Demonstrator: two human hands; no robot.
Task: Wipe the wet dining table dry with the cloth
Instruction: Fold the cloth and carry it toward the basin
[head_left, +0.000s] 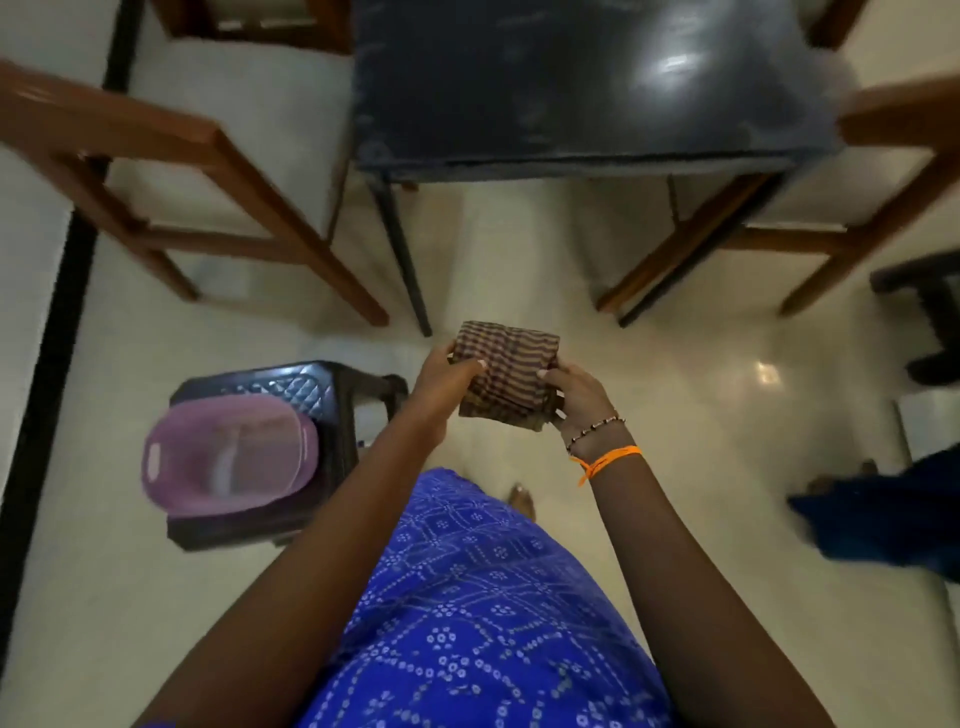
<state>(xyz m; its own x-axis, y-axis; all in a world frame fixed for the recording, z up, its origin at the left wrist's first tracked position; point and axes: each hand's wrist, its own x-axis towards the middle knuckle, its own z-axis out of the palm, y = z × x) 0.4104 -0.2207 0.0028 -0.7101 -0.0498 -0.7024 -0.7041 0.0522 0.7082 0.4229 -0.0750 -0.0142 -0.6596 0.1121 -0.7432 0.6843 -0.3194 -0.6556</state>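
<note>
While the dark dining table (571, 88) is standing ahead with streaks glinting on its top, a folded striped cloth (506, 374) is being held in the air above the pale floor (675, 364), short of the table's near edge. It is being gripped at its left side by the left hand (447, 379) and at its right side by the right hand (579, 395), fingers curled over the fabric. A pink basin (228, 452) is being carried by a dark plastic stool (291, 387) to the left, and wooden chairs (171, 171) are flanking the table.
</note>
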